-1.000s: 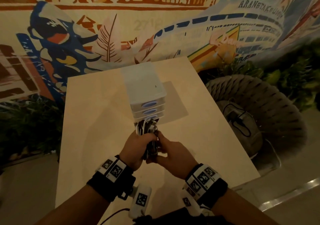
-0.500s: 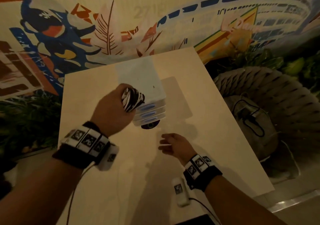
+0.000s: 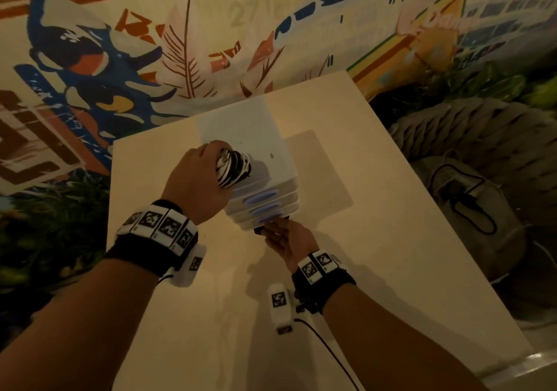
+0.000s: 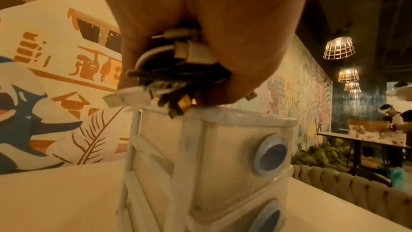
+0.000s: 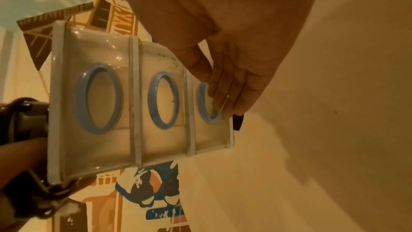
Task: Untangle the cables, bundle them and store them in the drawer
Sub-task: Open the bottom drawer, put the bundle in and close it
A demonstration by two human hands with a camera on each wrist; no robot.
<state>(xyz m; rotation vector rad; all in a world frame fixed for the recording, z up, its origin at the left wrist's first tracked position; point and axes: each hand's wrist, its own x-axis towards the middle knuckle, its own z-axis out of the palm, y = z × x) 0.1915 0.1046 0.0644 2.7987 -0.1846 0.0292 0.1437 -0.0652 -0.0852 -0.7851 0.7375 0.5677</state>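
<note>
1. Head view: half a second ago the right hand (image 3: 289, 240) hovered over the bare table, well apart from the drawer unit (image 3: 265, 186). Now it has come forward, and its straight fingers reach the front of the unit's lowest drawer. The left hand (image 3: 200, 179) was already raised with the cable bundle (image 3: 233, 166). It has moved only a little and now sits over the unit's near left top corner. A second ago both hands gripped the bundle together in front of the drawers. A small dark object (image 3: 259, 230) peeks out just beside the right fingertips, at the foot of the unit.

2. Left wrist view: the left hand (image 4: 200, 24) has its fingers curled tightly round the cable bundle (image 4: 178, 71), a coil of black and white cables. Several plug ends stick out below the fist. One white plug (image 4: 118, 98) points away to the hand's left. The bundle hangs just above the top edge of the drawer unit (image 4: 223, 147); whether it touches the top I cannot tell. Blue oval handles show on the drawer fronts below the hand.

3. Right wrist view: the picture is turned sideways, so the three drawers stand side by side. The right hand (image 5: 234, 59) is flat, fingers straight and together. The fingertips (image 5: 220, 101) lie on the blue ring handle (image 5: 208, 105) of the drawer nearest the table (image 5: 334, 130). It grips nothing. All three drawers look closed.
</note>
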